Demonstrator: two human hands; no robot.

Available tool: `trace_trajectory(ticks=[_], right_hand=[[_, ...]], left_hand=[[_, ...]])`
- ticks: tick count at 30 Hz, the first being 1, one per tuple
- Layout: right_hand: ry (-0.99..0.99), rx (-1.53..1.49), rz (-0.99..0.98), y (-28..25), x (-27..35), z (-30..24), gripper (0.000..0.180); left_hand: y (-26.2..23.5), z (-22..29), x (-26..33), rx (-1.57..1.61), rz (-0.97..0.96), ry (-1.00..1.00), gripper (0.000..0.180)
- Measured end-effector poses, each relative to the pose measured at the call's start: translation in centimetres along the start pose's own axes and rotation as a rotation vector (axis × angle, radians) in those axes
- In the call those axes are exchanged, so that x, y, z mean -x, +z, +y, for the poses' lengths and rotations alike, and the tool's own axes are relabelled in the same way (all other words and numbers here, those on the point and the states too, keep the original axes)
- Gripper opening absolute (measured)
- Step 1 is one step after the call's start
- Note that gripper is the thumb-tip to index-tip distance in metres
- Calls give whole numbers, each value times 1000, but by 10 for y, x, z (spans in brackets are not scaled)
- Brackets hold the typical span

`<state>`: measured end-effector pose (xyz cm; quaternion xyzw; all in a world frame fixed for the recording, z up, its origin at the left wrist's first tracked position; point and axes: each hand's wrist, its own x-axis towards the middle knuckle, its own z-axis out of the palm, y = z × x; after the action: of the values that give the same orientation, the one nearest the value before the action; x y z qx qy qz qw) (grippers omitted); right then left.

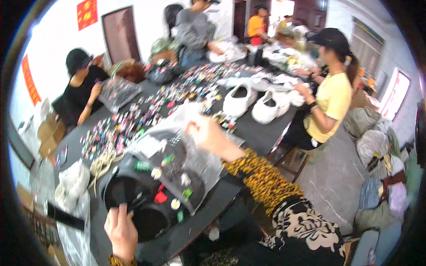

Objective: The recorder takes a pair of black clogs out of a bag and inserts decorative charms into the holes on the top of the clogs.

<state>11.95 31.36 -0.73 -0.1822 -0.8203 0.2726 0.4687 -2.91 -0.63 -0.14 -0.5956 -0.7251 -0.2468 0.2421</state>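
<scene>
A pair of black clogs [147, 181] lies on the table in front of me, their foot openings towards me. Green, red and daisy-like charms dot their uppers. Clear plastic bag [207, 160] film covers the toe ends and spreads beyond them. At the near rim of the clogs, my left hand [120, 230] is closed, its fingers gripping the edge between the two openings. My right hand [206, 135] is raised over the far side of the bag, fingers curled in a pinch on the plastic film; its fingertips are blurred.
Many small colourful charms [153, 99] cover the dark table [255, 135]. White clogs [264, 106] stand at the far right, beige cord [104, 166] and a white shoe [73, 181] at left. Several people work around the table. Bagged bundles [372, 142] line the right floor.
</scene>
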Motion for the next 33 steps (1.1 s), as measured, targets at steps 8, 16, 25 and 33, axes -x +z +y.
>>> trace_trajectory(ticks=[8, 16, 25, 33], right_hand=[[87, -68, -114, -15, 3, -19, 15], [78, -229, -45, -62, 31, -18, 15], [155, -365, -218, -22, 86, -17, 44], [156, -511, -41, 15, 77, -11, 41]], left_hand=[[-21, 9, -5, 3, 24, -6, 19], [-21, -2, -1, 74, 93, -183, 15], [-13, -12, -4, 97, 212, -231, 11], [13, -6, 6, 303, 125, -244, 20]])
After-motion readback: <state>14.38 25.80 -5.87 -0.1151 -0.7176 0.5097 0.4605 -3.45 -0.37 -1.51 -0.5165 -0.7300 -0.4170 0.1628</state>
